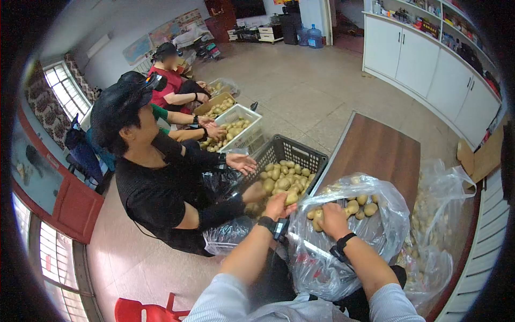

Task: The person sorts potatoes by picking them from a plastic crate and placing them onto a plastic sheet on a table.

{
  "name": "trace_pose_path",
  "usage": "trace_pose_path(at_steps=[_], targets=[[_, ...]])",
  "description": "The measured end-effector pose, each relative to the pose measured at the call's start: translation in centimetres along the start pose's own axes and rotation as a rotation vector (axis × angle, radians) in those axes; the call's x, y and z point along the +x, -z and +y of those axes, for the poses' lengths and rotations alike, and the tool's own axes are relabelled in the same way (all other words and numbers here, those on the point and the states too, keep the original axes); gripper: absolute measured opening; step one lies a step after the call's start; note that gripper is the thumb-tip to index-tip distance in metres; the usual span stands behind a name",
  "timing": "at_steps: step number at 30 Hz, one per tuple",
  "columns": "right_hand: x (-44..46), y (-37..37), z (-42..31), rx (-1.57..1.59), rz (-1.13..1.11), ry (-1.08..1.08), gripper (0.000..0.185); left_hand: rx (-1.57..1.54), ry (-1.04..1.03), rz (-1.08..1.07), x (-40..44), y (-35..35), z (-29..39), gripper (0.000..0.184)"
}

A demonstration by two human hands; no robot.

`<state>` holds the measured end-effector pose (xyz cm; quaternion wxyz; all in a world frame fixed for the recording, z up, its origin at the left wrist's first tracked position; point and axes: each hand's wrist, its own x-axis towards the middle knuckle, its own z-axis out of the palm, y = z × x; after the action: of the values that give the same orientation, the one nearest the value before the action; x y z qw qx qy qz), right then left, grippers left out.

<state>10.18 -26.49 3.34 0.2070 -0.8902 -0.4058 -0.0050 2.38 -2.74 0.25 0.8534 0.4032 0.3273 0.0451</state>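
Observation:
My left hand [278,207] is closed around a yellowish-brown potato [291,198] at the near edge of the black crate [307,155]. More potatoes [284,176] lie heaped in that crate. Over the opened clear plastic bag [375,236], my right hand [333,220] has its fingers curled on another potato [317,219]; the fingertips are partly hidden. Several loose potatoes [360,207] rest inside the bag, just beyond that hand. The bag spreads over the near end of the brown table [375,153].
A co-worker in black [155,177] sits to the left, hands at the black crate. Further back, other people work at a white crate [252,131] and a cardboard box [206,106] of potatoes. A filled clear bag [434,231] stands right; a red chair [147,311] is at lower left.

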Motion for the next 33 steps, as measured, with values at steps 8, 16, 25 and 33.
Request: trace_pose_path(at_steps=[8, 16, 25, 33], targets=[[0.3, -2.6, -0.8, -0.105, -0.091, 0.028, 0.044, 1.583, -0.798, 0.070, 3.3, 5.3, -0.3, 0.017], [0.1, -3.1, -1.1, -0.180, -0.169, 0.070, 0.050, 1.969, -0.326, 0.104, 2.1, 3.4, 0.2, 0.018], [-2.8, -0.6, -0.1, -0.292, -0.135, 0.146, 0.047, 0.673, 0.214, -0.258, -2.7, -5.3, -1.3, 0.029], [-6.5, 0.9, 1.9, -0.254, -0.073, 0.206, 0.044, 0.838, 0.132, -0.276, -2.4, -4.9, -1.8, 0.032]])
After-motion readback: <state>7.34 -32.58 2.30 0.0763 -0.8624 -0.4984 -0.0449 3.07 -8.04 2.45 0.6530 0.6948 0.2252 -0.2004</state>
